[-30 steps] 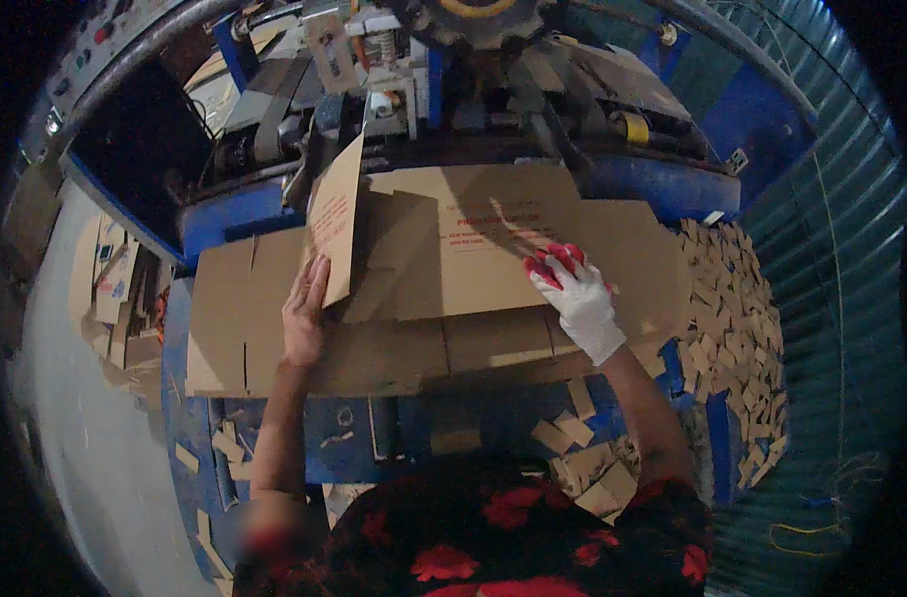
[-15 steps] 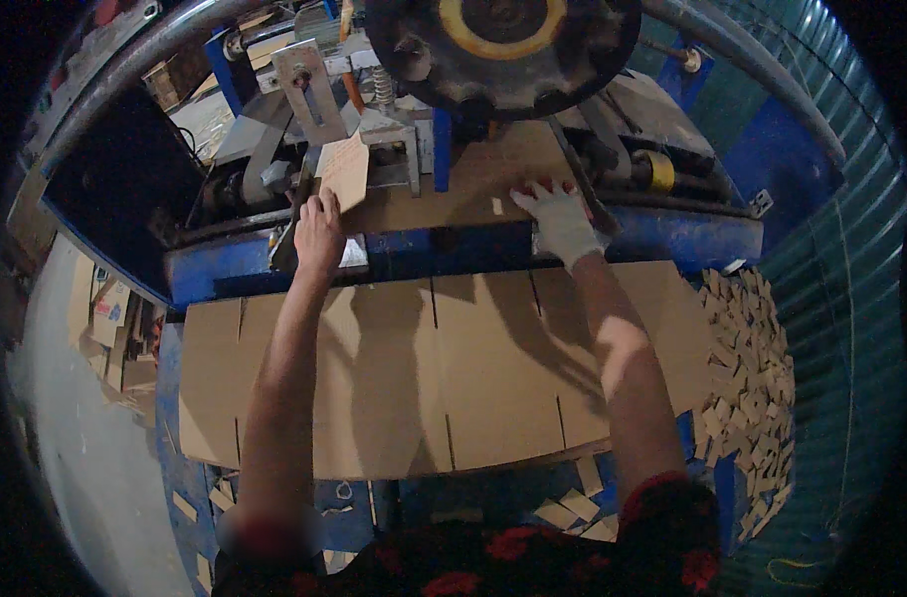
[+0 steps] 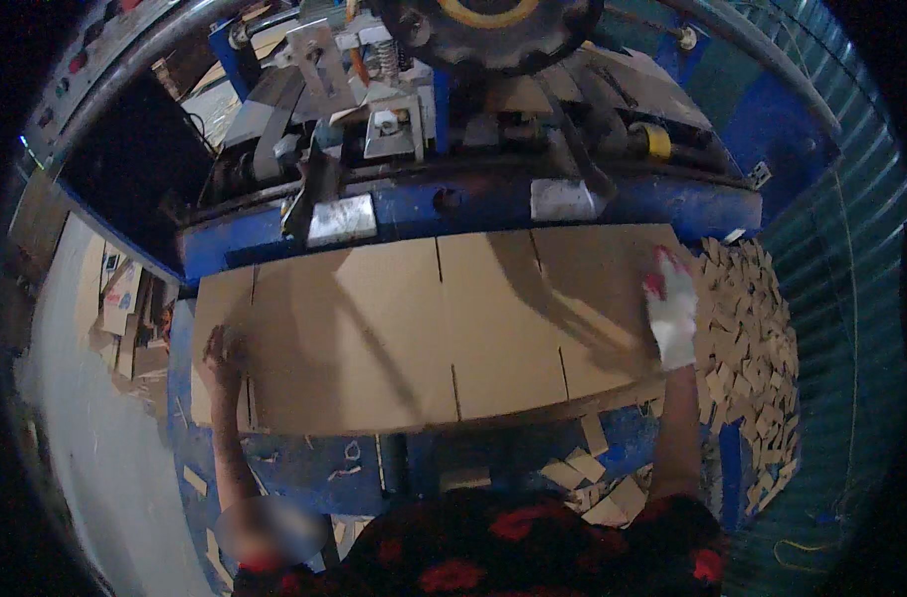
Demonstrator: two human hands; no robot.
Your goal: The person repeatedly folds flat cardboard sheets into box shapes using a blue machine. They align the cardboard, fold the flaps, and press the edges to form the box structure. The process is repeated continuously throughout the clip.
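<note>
A wide brown cardboard sheet (image 3: 394, 328) with short slots along its near and far edges lies in front of the machine, and the layered edge beneath it suggests a stack. My bare left hand (image 3: 221, 353) is over its left end, fingers slightly bent and apart. At the right end my right hand (image 3: 672, 306), in a white glove with red on the fingers, lies on the sheet by its edge, fingers loosely spread. Neither hand visibly grips anything, though whether any fingertips reach under the sheet is hidden.
A blue machine (image 3: 473, 214) with a large dark wheel (image 3: 493, 30) and two metal plates (image 3: 342, 221) stands just beyond the sheet. Small cardboard scraps (image 3: 752, 358) heap up at right, more lie on the blue table (image 3: 324, 488). A corrugated green wall (image 3: 851, 398) bounds the right.
Both hands have drawn back from the machine and spread to the sheet's two ends. The cardboard under the wheel and the small piece at my left hand are gone from there.
</note>
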